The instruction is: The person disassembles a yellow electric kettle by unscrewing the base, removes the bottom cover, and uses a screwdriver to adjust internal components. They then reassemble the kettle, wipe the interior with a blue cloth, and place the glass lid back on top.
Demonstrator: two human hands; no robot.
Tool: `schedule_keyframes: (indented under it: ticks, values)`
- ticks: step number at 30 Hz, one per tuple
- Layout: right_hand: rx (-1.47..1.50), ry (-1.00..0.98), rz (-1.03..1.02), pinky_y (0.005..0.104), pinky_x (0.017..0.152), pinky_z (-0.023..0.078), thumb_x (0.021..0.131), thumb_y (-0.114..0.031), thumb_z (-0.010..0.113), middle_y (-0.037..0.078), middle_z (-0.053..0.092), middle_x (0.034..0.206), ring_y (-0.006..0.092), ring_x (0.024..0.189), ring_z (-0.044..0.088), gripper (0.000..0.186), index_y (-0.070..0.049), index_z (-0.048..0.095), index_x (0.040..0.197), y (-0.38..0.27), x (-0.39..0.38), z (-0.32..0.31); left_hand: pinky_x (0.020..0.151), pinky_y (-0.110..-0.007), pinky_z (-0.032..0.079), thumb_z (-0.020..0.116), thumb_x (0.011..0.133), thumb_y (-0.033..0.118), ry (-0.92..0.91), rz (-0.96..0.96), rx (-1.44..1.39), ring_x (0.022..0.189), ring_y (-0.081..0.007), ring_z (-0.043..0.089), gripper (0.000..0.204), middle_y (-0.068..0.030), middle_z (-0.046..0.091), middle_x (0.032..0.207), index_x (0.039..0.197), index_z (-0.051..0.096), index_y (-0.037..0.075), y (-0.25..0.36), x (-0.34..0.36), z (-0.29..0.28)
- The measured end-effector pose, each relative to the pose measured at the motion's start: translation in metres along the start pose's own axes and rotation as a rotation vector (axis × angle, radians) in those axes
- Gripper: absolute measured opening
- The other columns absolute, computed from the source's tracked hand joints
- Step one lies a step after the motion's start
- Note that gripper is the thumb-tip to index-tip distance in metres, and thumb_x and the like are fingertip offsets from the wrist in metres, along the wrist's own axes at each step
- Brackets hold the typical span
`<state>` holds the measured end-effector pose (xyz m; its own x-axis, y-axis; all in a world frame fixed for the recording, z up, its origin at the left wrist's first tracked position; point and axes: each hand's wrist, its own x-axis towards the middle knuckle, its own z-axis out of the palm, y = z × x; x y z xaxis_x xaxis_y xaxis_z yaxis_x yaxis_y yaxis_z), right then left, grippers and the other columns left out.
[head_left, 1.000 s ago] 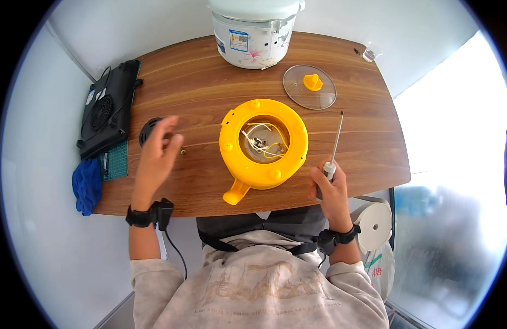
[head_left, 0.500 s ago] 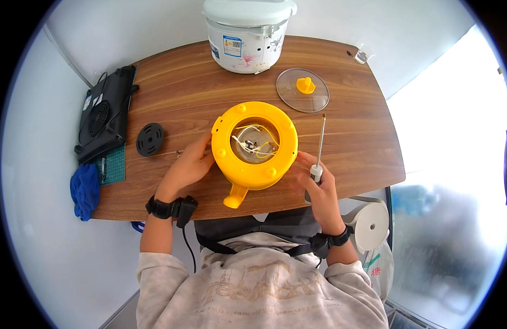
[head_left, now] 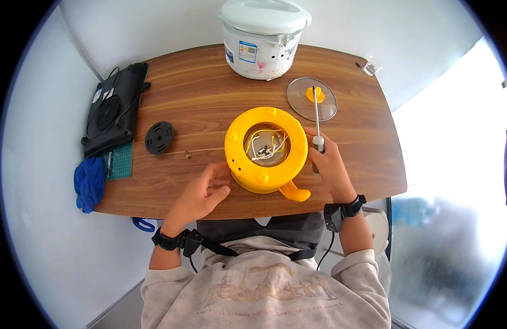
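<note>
An upturned yellow electric pot body (head_left: 236,143) stands near the table's front edge. White and yellow wires (head_left: 259,147) show through the round opening in its underside, and its handle (head_left: 293,192) points toward my lower right. My left hand (head_left: 201,194) is open, with the fingertips at the pot's near left side and the thumb apart. In my right hand (head_left: 331,164) is a screwdriver (head_left: 318,143), its shaft pointing away from me across the glass lid in view; the fingers of that hand also reach the pot's right side.
A glass lid (head_left: 297,101) with a yellow knob lies beyond the pot. Behind stands a white rice cooker (head_left: 264,60). To the left are a black vented disc (head_left: 159,137), tiny screw-like parts (head_left: 188,155), a black appliance (head_left: 114,115), a green mat (head_left: 123,159) and a blue cloth (head_left: 89,183).
The pot has turned counterclockwise, so its handle has swung from lower left to lower right. My left hand has slid toward me along its side. The view has shifted slightly.
</note>
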<state>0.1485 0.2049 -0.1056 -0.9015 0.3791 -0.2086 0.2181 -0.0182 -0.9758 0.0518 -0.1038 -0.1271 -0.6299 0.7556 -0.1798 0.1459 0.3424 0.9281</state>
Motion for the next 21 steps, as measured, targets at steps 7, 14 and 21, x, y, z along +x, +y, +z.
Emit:
schedule_keyframes:
  ticks: [7, 14, 21]
  values:
    - [0.032, -0.098, -0.135, 0.025, 0.087, 0.053, 0.095, -0.001, 0.056, 0.008, 0.069, 0.116, 0.0121, 0.103, 0.065, 0.034, 0.001, 0.061, 0.129, 0.01, 0.028, -0.012, 0.096, -0.033, 0.052, 0.058, 0.101, 0.01, 0.102, -0.05, 0.273, 0.111, -0.0213, 0.067, 0.028, -0.012, 0.07, 0.119, 0.127, 0.062, 0.002, 0.029, 0.01, -0.023]
    - [-0.176, -0.025, -0.209, 0.0242, 0.077, 0.053, 0.096, -0.008, 0.063, 0.005, 0.071, 0.094, 0.0097, 0.088, 0.064, 0.021, 0.0, 0.064, 0.116, -0.047, 0.039, -0.019, 0.094, -0.03, 0.052, 0.056, 0.103, 0.014, 0.176, 0.104, 0.315, 0.106, -0.0187, 0.068, 0.024, -0.0109, 0.072, 0.114, 0.121, 0.066, 0.001, 0.061, 0.061, -0.06]
    - [-0.644, -0.115, -0.396, 0.0319, 0.066, 0.049, 0.093, -0.013, 0.067, 0.01, 0.065, 0.08, 0.0175, 0.071, 0.059, 0.017, -0.004, 0.06, 0.105, -0.092, 0.057, -0.015, 0.098, -0.031, 0.051, 0.057, 0.104, 0.019, 0.002, 0.211, 0.276, 0.113, -0.019, 0.065, 0.027, -0.0111, 0.069, 0.122, 0.124, 0.064, 0.003, 0.092, 0.124, -0.061]
